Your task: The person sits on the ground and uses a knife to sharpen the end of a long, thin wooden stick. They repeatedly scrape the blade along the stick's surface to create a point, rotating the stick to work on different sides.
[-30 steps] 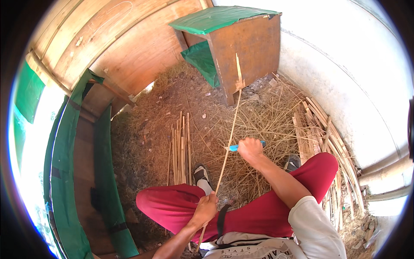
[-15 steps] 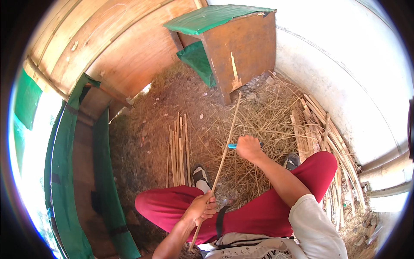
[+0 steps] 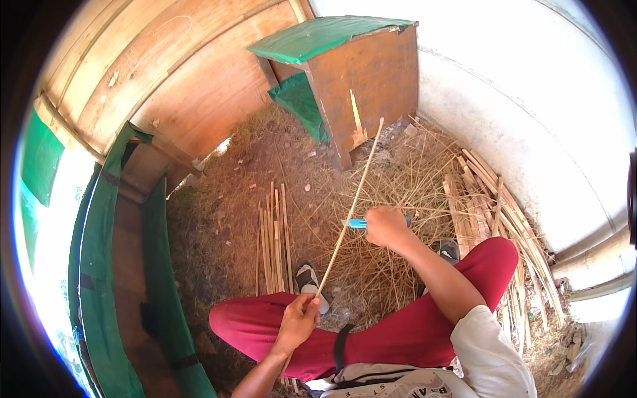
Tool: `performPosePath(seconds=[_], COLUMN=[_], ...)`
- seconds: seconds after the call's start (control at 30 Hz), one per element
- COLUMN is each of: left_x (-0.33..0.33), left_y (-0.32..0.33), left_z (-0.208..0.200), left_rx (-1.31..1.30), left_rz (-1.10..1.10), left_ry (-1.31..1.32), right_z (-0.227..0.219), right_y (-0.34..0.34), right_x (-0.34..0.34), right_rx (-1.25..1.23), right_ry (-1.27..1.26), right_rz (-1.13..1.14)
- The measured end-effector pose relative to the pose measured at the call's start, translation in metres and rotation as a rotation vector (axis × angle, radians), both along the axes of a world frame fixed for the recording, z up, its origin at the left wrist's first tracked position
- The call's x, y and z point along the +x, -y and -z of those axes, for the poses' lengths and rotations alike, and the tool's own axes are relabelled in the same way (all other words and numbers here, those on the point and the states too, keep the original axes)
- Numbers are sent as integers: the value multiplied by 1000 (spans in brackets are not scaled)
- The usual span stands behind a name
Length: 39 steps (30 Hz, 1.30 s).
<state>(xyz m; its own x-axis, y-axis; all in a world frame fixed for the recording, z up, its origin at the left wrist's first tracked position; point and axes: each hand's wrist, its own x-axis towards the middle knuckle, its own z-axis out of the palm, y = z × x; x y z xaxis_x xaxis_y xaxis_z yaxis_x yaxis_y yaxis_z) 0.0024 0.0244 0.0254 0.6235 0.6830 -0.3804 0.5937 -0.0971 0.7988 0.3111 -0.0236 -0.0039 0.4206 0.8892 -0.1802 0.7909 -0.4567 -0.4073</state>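
A long thin bamboo strip [image 3: 359, 187] slants up and away from my lap. Its lower part is gripped by my left hand [image 3: 298, 323], fingers wrapped round it above my left thigh. My right hand [image 3: 386, 227] is closed on a blue-handled knife [image 3: 357, 224]. The front of the blue tool meets the strip about midway along; the blade itself is too small to make out. Under my right hand lies a heap of pale shavings [image 3: 391, 179] on the dirt floor.
A bundle of slim strips [image 3: 273, 232] lies by my left foot. Longer split bamboo pieces [image 3: 514, 209] lean along the white wall at right. A wooden cabinet with a green cover [image 3: 365, 79] stands ahead. Green-covered shelving [image 3: 106, 278] lines the left side.
My left hand has moved slightly left, and the strip's far end has swung right and farther away. My right hand stays near the same spot with the knife against the strip.
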Motion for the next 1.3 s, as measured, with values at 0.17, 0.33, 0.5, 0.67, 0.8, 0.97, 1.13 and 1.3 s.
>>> performPosePath(seconds=[0.17,0.33,0.5,0.67,0.8,0.97,1.13,1.3], left_x=[-4,1,14,32,41,47,44,33], left_y=[-10,-15,-10,-3,-2,-4,9,24], left_z=[2,-29,-25,-5,4,23,30,34], left_rx=[382,-311,-605,-746,-736,-856,-692,-702], left_rz=[127,-148,-244,-269,-265,-229,-243,-222], left_ry=[26,124,197,195,187,253,133,100], right_z=[-4,12,15,19,10,15,23,47], right_y=[1,12,16,17,22,18,11,-5], right_x=[-20,-17,-28,-53,-54,-52,-46,-15], right_rx=[208,552,446,410,256,253,155,160], right_ry=[196,8,-62,-53,-26,38,78,95], right_rz=[-238,66,80,57,7,56,111,216])
